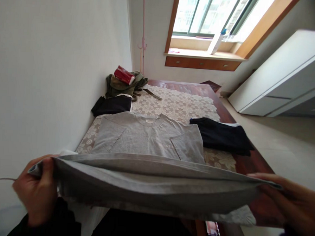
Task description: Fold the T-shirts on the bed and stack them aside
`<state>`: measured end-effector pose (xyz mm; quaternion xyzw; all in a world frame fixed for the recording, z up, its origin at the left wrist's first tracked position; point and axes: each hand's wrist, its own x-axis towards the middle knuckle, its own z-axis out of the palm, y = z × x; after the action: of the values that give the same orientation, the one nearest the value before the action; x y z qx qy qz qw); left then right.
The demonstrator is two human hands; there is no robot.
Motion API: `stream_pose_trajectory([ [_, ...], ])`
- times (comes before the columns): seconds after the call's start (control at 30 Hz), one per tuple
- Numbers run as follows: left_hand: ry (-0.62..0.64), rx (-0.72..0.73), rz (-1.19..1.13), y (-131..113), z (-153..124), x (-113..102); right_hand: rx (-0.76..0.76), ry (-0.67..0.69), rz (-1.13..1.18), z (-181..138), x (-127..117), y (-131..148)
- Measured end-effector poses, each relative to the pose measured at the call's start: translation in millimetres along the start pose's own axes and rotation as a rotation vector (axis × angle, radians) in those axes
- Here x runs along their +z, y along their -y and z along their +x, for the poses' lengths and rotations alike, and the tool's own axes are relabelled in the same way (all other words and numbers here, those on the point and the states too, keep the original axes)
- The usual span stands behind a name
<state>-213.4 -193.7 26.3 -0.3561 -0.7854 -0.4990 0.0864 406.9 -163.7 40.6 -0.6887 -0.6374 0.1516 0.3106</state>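
Note:
A grey T-shirt (148,142) lies spread on a lace cloth (174,103) over a dark wooden table (252,161). Its bottom hem is lifted off the table and stretched between both hands. My left hand (37,192) is closed round the hem's left corner. My right hand (292,206) pinches the right corner, fingers pressed on the fabric.
A folded dark garment (222,135) lies right of the shirt, another dark one (112,105) at the left by the wall. Further back an olive garment (124,84) carries a red packet (124,75). A phone (213,230) lies near the table's front edge. White cabinets (281,78) stand at right.

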Motion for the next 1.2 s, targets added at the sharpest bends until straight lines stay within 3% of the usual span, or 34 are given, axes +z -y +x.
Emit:
stream_pose_trajectory([
  [0.13,-0.054,0.076,-0.094,-28.3,35.6,61.2,0.028,0.041,0.213,80.8,26.4,26.4],
  [0.3,0.141,0.072,-0.041,-38.4,90.4,130.5,-0.033,0.083,0.293,178.8,63.8,34.0],
  [0.47,0.449,0.058,0.075,-25.4,129.3,212.8,-0.091,0.140,0.064,250.9,120.7,17.6],
  [0.53,0.504,0.068,0.080,-21.3,136.8,240.3,-0.098,0.146,-0.086,267.4,142.9,10.3],
  [0.63,0.528,0.092,0.071,-20.6,140.9,264.4,-0.069,0.139,-0.245,279.3,165.0,1.6],
  [0.83,0.517,0.137,0.056,-28.6,142.6,279.5,-0.022,0.138,-0.254,281.5,177.7,-10.0],
  [0.97,0.595,0.098,0.180,-34.1,139.7,276.4,0.025,0.135,-0.315,278.6,177.8,-10.2],
  [1.07,0.608,0.076,0.232,-28.5,126.5,251.4,0.032,0.173,-0.317,264.3,162.6,-11.4],
  [1.2,0.694,0.119,0.332,0.4,84.7,189.5,0.037,0.278,-0.303,211.2,123.3,-17.8],
])
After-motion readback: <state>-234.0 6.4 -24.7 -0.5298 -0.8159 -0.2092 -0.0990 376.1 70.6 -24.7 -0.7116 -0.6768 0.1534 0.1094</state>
